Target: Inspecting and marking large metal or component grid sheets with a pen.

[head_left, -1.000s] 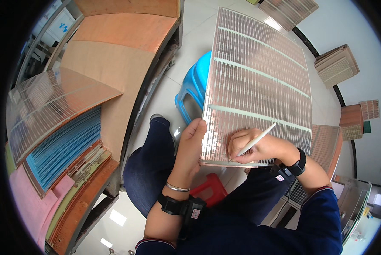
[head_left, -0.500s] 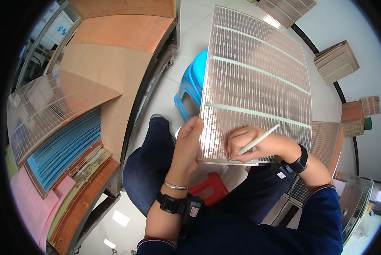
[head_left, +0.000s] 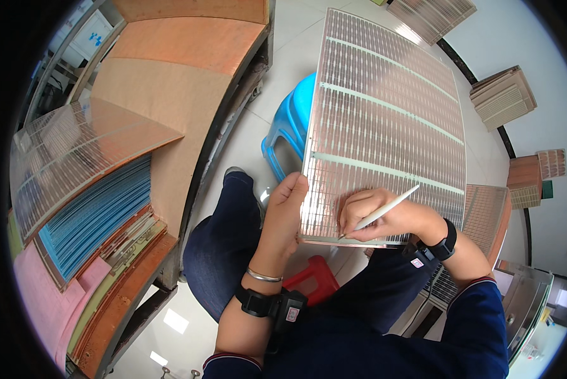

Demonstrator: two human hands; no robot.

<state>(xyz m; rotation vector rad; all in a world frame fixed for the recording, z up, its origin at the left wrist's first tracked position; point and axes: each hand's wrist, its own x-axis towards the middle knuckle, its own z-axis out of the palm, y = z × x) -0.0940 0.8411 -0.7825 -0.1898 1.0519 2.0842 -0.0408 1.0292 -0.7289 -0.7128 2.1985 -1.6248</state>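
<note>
A large copper-coloured circuit board panel (head_left: pixel 391 120), patterned with rows of fine traces and pale green strips, leans at a slant in front of me. My left hand (head_left: pixel 286 208) grips its near left edge, thumb on the face and fingers behind, partly hidden. Pinched in my right hand (head_left: pixel 375 216) is a slim white pen-shaped tool (head_left: pixel 391 206). Its dark pointed tip is down at the panel's near edge; whether it touches the surface I cannot tell. The side of that hand rests on the panel.
Left, a wooden bench (head_left: pixel 163 88) carries a patterned panel (head_left: pixel 87 151) over a stack of blue-edged boards (head_left: pixel 103 211) and pink sheets (head_left: pixel 46 297). A blue stool (head_left: pixel 288 120) stands behind my panel, a red stool (head_left: pixel 312 281) below. More boards (head_left: pixel 505 98) lean against the right wall.
Both hands keep their holds on the panel and the white tool. The whole view has shifted slightly; otherwise only tiny movement shows.
</note>
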